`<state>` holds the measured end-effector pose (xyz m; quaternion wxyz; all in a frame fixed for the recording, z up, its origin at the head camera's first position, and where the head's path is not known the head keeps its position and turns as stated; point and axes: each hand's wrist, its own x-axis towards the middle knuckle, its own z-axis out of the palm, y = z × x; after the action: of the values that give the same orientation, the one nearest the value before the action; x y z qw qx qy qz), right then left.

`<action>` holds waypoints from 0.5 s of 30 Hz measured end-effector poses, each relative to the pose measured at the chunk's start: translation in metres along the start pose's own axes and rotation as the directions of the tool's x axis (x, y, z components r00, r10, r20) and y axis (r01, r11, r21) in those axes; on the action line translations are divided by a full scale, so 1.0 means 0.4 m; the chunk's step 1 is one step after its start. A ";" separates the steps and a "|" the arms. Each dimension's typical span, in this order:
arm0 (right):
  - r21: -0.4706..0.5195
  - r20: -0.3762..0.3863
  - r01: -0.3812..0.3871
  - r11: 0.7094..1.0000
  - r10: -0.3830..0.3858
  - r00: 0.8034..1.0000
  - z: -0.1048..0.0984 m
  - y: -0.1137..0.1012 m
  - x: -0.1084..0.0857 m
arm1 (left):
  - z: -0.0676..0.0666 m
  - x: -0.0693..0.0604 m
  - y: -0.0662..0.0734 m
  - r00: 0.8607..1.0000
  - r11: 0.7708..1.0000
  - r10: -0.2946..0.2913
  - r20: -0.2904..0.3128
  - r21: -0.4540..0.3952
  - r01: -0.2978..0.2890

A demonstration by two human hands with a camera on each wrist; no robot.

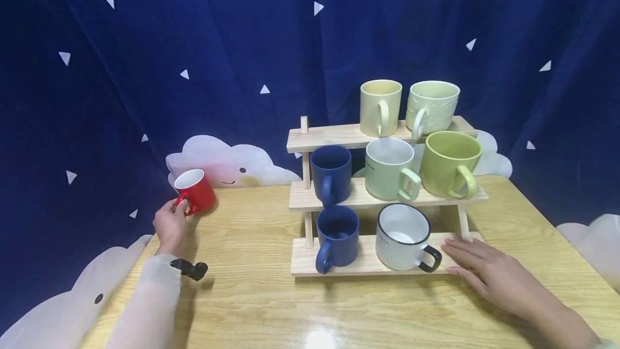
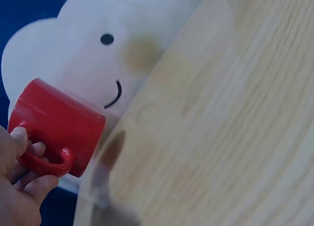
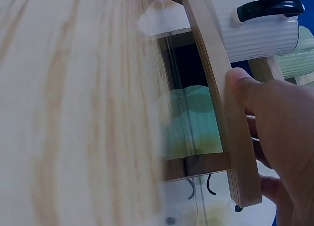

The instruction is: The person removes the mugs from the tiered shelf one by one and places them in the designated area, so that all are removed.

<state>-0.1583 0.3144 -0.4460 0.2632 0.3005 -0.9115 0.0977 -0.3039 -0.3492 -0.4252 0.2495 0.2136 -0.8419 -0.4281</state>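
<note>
At the far left of the table, my left hand (image 1: 170,225) pinches the handle of a red mug (image 1: 201,195) with a white inside. The mug leans over, and its shadow falls on the wood nearby; whether its base touches the table I cannot tell. Close up in the left wrist view, thumb and fingers (image 2: 41,187) surround the red handle. My right hand (image 1: 501,273) rests on the right end of the bottom shelf of a three-tier wooden rack (image 1: 302,263), thumb against the front edge. Beside its fingertips stands a white mug (image 1: 402,246) with black rim and handle.
A navy mug (image 1: 341,238) shares the bottom shelf. The middle shelf bears another navy mug (image 1: 334,174), a pale green mug (image 1: 385,176) and an olive-green mug (image 1: 443,168). On top stand a cream mug (image 1: 375,109) and a pale embossed mug (image 1: 438,106). A blue curtain (image 1: 232,42) hangs behind.
</note>
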 end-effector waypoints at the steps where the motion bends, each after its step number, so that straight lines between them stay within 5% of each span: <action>1: -0.002 -0.001 -0.001 1.000 0.001 1.000 0.000 0.000 0.000 | 0.000 0.002 -0.007 1.000 1.000 -0.011 -0.005 -0.008 0.011; 15: -0.004 0.009 -0.020 1.000 0.020 1.000 -0.003 -0.004 0.001 | -0.004 0.026 -0.072 0.994 0.993 -0.109 -0.018 -0.050 0.108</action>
<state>-0.1571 0.3133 -0.4448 0.2589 0.2914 -0.9158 0.0970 -0.3068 -0.3718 -0.4455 0.2396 0.2572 -0.8157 -0.4595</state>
